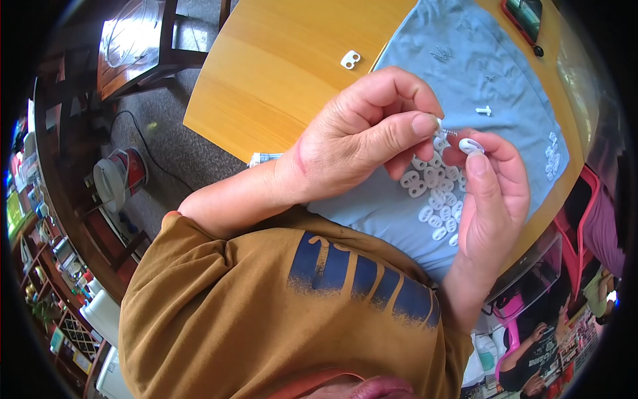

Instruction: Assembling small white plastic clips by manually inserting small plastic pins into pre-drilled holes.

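Head view: your two hands meet above a blue cloth (412,80), which is spread over a pale wooden table (266,73). Your left hand (372,130) pinches a small white part (439,123) between thumb and forefinger; a thin coiled spring (450,132) projects from this grip toward the right. Your right hand (495,196) grasps a white oval piece (470,145) between thumb and forefinger, its slotted face partly visible. The spring lies near the oval piece; whether the two touch cannot be told.

Beneath and between your hands, a cluster of white two-holed pieces (436,199) rests on the cloth. Beyond them lie a white peg (484,110) and, near the far end of the cloth, a group of loose springs (440,52). Small pale parts (552,157) form a separate group near the cloth's right edge. A single white two-holed piece (350,60) sits on bare wood, left of the cloth. A red-edged phone (525,18) lies at the table's far right. On the floor, at left, stands a red bucket (136,169).
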The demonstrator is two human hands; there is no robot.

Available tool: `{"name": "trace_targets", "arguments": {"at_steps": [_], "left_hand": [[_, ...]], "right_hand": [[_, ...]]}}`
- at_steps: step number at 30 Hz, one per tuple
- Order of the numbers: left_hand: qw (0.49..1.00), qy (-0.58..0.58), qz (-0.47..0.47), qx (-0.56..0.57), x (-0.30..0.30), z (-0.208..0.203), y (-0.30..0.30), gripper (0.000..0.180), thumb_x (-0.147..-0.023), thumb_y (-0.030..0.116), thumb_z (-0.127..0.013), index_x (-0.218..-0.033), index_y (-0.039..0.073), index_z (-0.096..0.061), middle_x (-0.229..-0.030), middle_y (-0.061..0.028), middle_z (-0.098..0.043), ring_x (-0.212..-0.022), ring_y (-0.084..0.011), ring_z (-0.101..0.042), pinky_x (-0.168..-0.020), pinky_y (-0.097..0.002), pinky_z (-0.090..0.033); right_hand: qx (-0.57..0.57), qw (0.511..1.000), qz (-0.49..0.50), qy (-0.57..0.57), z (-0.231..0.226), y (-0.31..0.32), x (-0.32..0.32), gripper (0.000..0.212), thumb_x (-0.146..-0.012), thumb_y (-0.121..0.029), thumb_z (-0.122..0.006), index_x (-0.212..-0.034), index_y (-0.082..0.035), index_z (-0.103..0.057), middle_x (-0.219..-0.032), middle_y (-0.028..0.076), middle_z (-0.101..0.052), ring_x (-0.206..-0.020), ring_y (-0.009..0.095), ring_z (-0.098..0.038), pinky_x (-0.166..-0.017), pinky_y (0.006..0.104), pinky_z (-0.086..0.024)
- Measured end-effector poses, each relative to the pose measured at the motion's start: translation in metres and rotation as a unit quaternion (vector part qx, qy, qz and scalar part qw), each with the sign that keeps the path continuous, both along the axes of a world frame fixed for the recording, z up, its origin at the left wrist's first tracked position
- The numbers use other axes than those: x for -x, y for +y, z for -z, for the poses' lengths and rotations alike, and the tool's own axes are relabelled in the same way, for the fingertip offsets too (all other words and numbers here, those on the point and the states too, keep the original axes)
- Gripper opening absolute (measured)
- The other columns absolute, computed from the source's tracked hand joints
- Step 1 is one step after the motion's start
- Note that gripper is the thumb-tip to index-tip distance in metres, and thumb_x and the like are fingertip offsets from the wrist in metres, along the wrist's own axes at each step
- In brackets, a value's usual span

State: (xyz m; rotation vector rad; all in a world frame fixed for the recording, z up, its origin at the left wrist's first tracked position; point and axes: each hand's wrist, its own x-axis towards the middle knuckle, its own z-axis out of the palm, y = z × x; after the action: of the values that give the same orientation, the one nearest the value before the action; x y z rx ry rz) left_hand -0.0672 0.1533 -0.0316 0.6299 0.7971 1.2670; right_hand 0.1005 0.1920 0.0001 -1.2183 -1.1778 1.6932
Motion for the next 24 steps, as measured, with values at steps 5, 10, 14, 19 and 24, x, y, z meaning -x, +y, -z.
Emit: {"name": "trace_targets", "arguments": {"at_steps": [5, 10, 14, 19, 24], "left_hand": [[1.0, -0.018, 0.002, -0.007, -0.0015, 0.0046, 0.0001, 0.01, -0.089, 0.009, -0.052, -0.095, 0.001, -0.05, -0.081, -0.009, -0.06, -0.057, -0.0105, -0.054, -0.056, -0.0217, -0.045], [0.998, -0.057, 0.008, 0.011, -0.0013, 0.006, -0.0006, 0.01, -0.085, 0.004, -0.055, -0.094, -0.001, -0.054, -0.083, -0.0085, -0.06, -0.061, -0.0118, -0.057, -0.061, -0.0227, -0.048], [0.999, -0.04, 0.004, 0.002, -0.0018, 0.0073, -0.0001, 0.014, -0.084, 0.003, -0.057, -0.097, -0.001, -0.054, -0.084, -0.0077, -0.06, -0.062, -0.0106, -0.057, -0.059, -0.0217, -0.048], [0.998, -0.05, 0.008, 0.024, -0.0026, 0.0039, 0.0007, 0.021, -0.083, 0.003, -0.059, -0.103, -0.001, -0.055, -0.082, -0.0045, -0.06, -0.064, -0.0074, -0.056, -0.058, -0.0183, -0.046], [0.999, -0.038, 0.004, 0.019, -0.0039, 0.0043, 0.0001, 0.016, -0.083, 0.003, -0.059, -0.098, 0.0, -0.055, -0.08, -0.0042, -0.06, -0.063, -0.0069, -0.055, -0.056, -0.0184, -0.045]], "right_hand": [[-0.01, 1.0, -0.022, -0.012, 0.0025, -0.0006, -0.0064, 0.025, -0.085, -0.008, -0.054, -0.105, 0.006, -0.055, -0.094, 0.011, -0.06, -0.083, 0.014, -0.055, -0.078, 0.0272, -0.044], [-0.012, 0.999, -0.009, -0.031, 0.0039, -0.0017, -0.0064, 0.028, -0.085, -0.008, -0.052, -0.109, 0.006, -0.054, -0.094, 0.008, -0.059, -0.084, 0.012, -0.053, -0.075, 0.0261, -0.044], [-0.029, 0.999, -0.024, -0.037, 0.0029, -0.0022, -0.0046, 0.029, -0.084, -0.008, -0.051, -0.11, 0.006, -0.054, -0.094, 0.007, -0.058, -0.083, 0.011, -0.053, -0.075, 0.0255, -0.043], [-0.026, 0.999, -0.021, 0.013, 0.003, -0.0028, -0.0003, 0.022, -0.084, -0.001, -0.053, -0.105, 0.005, -0.052, -0.089, 0.004, -0.057, -0.076, 0.005, -0.05, -0.069, 0.0164, -0.04], [-0.017, 0.999, -0.034, 0.019, 0.0024, -0.0031, -0.0007, 0.019, -0.083, -0.001, -0.055, -0.102, 0.003, -0.052, -0.086, 0.003, -0.056, -0.075, 0.004, -0.05, -0.068, 0.0159, -0.039]]}}
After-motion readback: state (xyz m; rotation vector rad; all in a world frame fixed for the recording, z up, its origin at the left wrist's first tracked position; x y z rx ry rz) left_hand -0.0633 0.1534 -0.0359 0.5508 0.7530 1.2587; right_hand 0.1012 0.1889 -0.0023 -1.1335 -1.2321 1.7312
